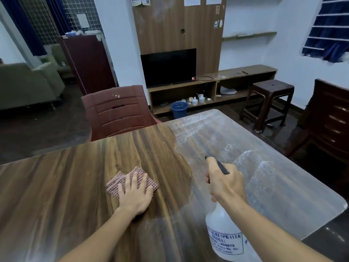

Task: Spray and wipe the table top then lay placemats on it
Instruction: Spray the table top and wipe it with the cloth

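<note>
One cloth (132, 181) under left hand (135, 193); right hand (225, 183) grips one sprayer (224, 237).

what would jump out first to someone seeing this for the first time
The right hand grips a white spray bottle low in front, nozzle aimed over the pale, streaked right half of the table top. The left hand lies flat on a checked cloth on the darker wood to the left.
</note>
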